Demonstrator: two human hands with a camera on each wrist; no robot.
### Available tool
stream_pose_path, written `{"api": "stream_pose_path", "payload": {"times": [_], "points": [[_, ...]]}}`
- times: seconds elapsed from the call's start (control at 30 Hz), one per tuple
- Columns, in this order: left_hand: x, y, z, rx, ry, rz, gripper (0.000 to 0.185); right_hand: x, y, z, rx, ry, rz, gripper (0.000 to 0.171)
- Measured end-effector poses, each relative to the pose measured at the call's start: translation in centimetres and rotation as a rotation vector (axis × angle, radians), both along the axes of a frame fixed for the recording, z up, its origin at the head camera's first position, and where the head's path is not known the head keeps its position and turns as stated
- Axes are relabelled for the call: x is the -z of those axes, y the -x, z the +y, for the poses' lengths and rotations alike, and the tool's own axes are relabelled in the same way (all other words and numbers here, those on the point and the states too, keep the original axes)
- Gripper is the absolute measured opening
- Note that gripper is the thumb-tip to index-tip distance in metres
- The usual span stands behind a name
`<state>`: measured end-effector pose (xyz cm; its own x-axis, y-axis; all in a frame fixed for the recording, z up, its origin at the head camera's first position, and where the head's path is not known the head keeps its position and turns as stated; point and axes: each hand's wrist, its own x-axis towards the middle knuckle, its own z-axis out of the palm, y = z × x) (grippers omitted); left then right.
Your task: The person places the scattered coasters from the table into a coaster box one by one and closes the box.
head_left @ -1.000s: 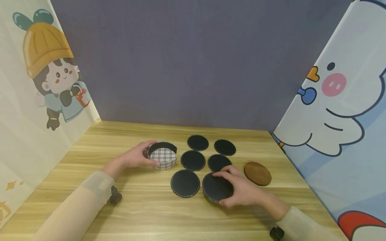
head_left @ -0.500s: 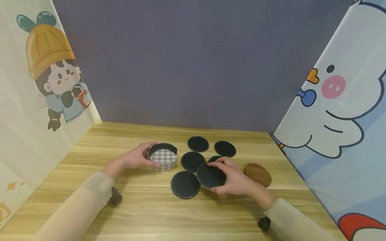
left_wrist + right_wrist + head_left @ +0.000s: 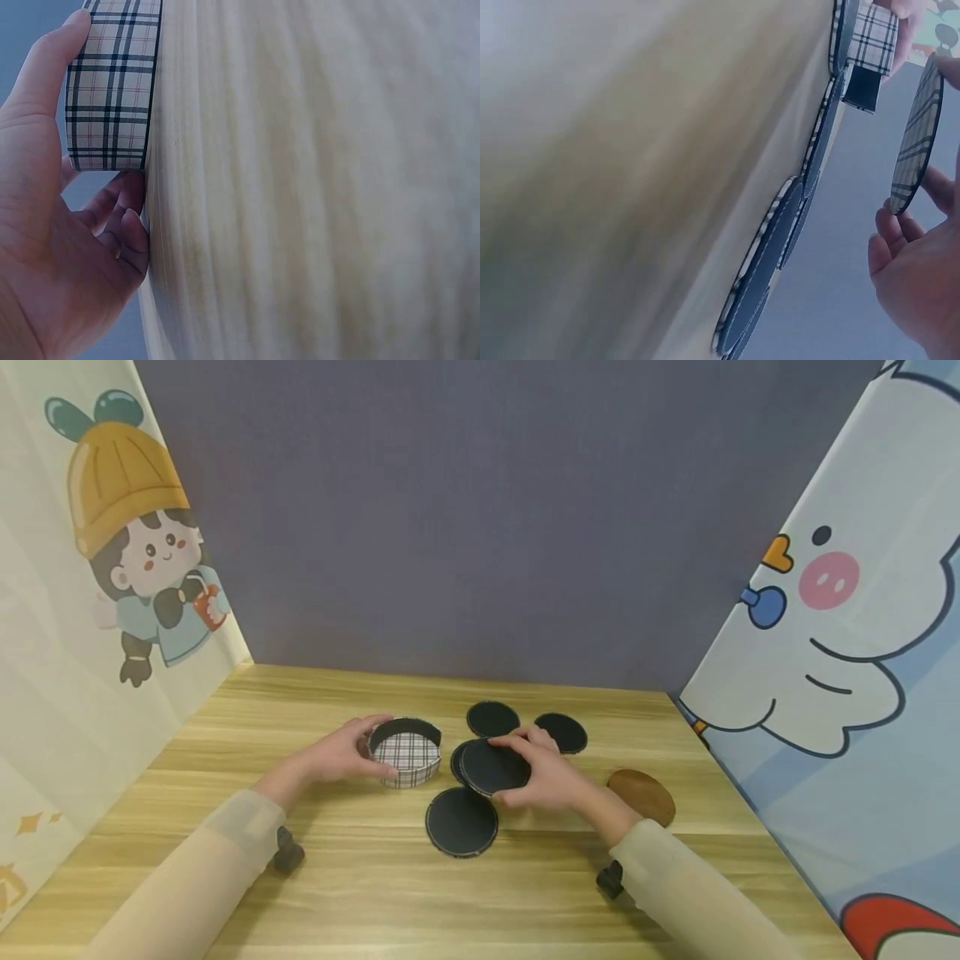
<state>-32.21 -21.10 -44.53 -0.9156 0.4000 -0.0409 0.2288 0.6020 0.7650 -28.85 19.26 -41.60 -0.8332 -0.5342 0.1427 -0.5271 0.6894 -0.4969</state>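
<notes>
Long cream sleeves on both arms; small black camera mounts strapped under wrists; bare hands.

Brown oval disc (image 3: 641, 793) at 3 o'clock on wood desk (image 3: 375, 893), cartoon girl panel (image 3: 112, 527) at 9, pig panel (image 3: 832, 635) at 3, grey wall behind

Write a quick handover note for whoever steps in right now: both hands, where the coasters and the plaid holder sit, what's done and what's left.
Left hand grips the plaid holder, which stands on the table.
Right hand holds one black coaster lifted, just right of the holder.
Done: nothing shows in the holder yet.
Left: the held coaster, plus four black coasters in view flat on the table; nearest one. A brown disc lies to the right.
</notes>
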Motion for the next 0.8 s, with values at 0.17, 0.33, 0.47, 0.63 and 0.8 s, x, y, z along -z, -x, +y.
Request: {"api": "stream_pose_path", "payload": {"times": [0.17, 0.33, 0.47, 0.63, 0.8], "points": [[0.2, 0.0, 0.0, 0.003, 0.003, 0.009, 0.114, -0.2, 1.2, -1.1, 0.021, 0.007, -0.036, 0.085], [0.2, 0.1, 0.0, 0.011, 0.002, 0.009, 0.116, -0.6, 2.0, -2.3, 0.035, 0.0, -0.062, 0.085], [0.2, 0.2, -0.1, 0.009, 0.002, 0.016, 0.119, -1.0, 2.7, -3.2, 0.038, 0.0, -0.068, 0.084], [0.3, 0.2, -0.1, 0.02, -0.007, 0.015, 0.119, -1.2, 3.3, -4.2, 0.034, -0.003, -0.077, 0.084], [0.3, 0.2, -0.1, 0.029, -0.016, 0.018, 0.117, -1.1, 3.9, -5.3, 0.024, -0.017, -0.068, 0.084]]}}
